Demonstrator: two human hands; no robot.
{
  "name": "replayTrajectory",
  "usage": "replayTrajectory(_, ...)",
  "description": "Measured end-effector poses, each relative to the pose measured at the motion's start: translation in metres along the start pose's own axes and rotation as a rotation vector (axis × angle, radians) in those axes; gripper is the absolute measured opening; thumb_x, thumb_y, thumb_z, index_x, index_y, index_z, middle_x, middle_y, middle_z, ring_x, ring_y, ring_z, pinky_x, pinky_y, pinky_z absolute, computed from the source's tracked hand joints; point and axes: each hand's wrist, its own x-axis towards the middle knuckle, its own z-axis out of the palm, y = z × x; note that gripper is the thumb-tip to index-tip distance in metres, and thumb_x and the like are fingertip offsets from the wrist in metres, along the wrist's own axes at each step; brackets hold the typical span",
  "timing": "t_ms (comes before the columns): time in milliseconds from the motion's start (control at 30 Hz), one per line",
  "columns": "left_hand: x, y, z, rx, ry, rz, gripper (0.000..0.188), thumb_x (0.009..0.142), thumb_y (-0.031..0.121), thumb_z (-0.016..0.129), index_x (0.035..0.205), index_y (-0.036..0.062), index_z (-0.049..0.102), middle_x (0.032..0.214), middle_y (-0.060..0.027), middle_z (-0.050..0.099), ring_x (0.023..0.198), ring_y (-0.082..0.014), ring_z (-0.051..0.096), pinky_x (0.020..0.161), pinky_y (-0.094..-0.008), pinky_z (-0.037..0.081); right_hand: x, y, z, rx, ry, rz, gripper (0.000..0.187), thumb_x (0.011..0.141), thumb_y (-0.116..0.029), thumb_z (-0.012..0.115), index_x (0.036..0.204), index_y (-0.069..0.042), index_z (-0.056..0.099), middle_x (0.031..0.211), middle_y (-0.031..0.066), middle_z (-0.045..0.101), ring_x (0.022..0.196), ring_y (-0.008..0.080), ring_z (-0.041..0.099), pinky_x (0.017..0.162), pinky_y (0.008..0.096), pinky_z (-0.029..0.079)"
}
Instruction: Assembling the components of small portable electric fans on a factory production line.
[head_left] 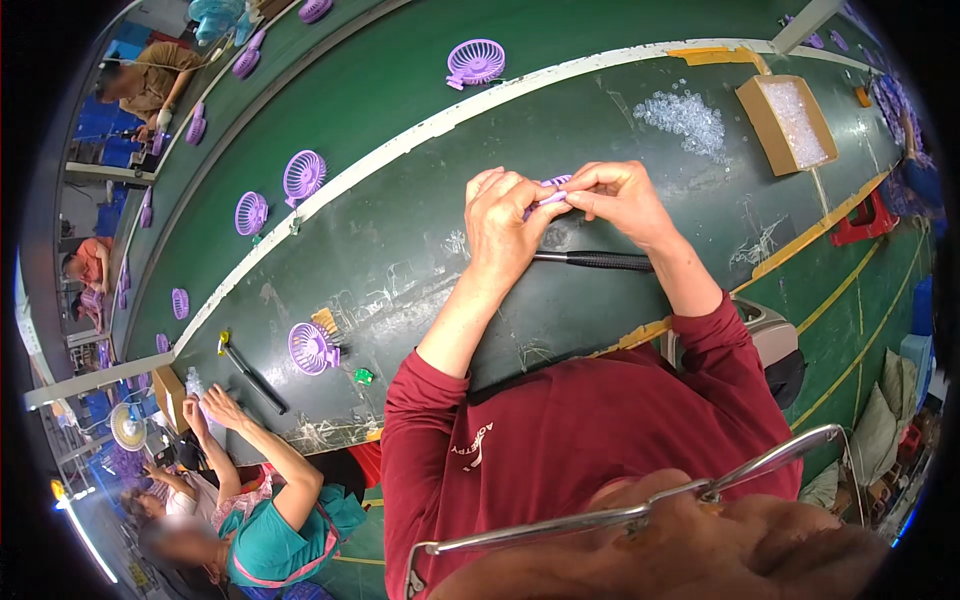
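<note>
Both of my hands are raised over the dark green worktable [420, 250] and pinch one small purple plastic fan part [552, 191] between them. My left hand [508, 222] wraps its fingers over the part from the left. My right hand [618, 198] grips it from the right with thumb and fingertips. Most of the part is hidden by my fingers. Under my hands a black-handled screwdriver [595, 261] lies on the table.
A purple fan [312, 348] stands at the table's left, more purple fans [303, 175] ride the green belt [400, 80] behind. A heap of clear small parts [686, 116] and a cardboard box [790, 122] of them sit far right. A neighbouring person's hands [215, 408] work at left.
</note>
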Motion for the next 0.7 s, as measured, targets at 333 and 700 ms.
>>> replayTrajectory(333,0.002,0.002,-0.009,-0.155,-0.065,-0.097,0.020,0.074,0.016,0.085,0.087,0.0055,0.076,0.090,-0.0079,0.071,0.087,-0.0245,0.069,0.093,-0.0395,0.051,-0.001,-0.016,0.010,-0.243,0.062,-0.014,0.007,0.089,-0.005,0.072,0.094,0.001,0.069,0.080,-0.0010,0.066,0.070,0.0028,0.059,0.061,0.0199,0.050)
replayTrajectory(700,-0.007,-0.006,-0.016,-0.224,-0.064,-0.105,0.012,0.079,0.002,0.078,0.089,0.0028,0.073,0.111,-0.0127,0.069,0.104,-0.0275,0.068,0.088,-0.0364,0.054,-0.003,-0.011,0.006,-0.195,0.042,-0.004,0.009,0.089,-0.005,0.072,0.095,0.001,0.068,0.083,-0.0006,0.067,0.072,0.0035,0.059,0.062,0.0200,0.049)
